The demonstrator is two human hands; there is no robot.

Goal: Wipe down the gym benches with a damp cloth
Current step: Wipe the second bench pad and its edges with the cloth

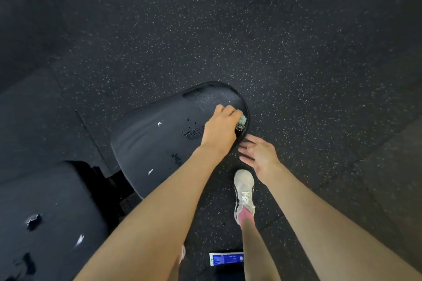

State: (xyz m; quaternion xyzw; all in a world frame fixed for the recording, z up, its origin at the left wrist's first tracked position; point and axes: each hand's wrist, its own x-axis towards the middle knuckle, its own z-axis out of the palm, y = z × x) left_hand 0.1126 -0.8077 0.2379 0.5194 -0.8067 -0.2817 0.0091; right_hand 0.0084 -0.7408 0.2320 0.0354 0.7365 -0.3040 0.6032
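Your left hand [219, 125] is curled round a small, bunched, pale green cloth [241, 121]. The knuckles face up and the fingers are folded over the wad, so only a tuft shows past them on the right. You are pressing the cloth down on the black padded seat of the bench [155, 141], at its narrow far end and just inside the raised rim on the right edge.

Your right hand [258, 155] holds nothing. Its fingers are straight and a little spread, the palm is turned toward the left, and it hangs over the floor [296, 52] just beside the seat. Its fingertips are close to the rim below the cloth, but you cannot tell whether they touch it.

A patch of droplets [191, 132] beads on the seat right next to your left wrist, and a smaller patch lies nearer to you along your forearm. The vinyl has a few small white nicks.

A second pad [45, 212] of the bench is at the lower left, set apart from the seat by a dark gap, and its cover is torn in several places.

Your pale shoe [243, 191] stands on the speckled black rubber floor below your right hand. A blue label [226, 259] shows at the bottom edge; its print is too small to read.
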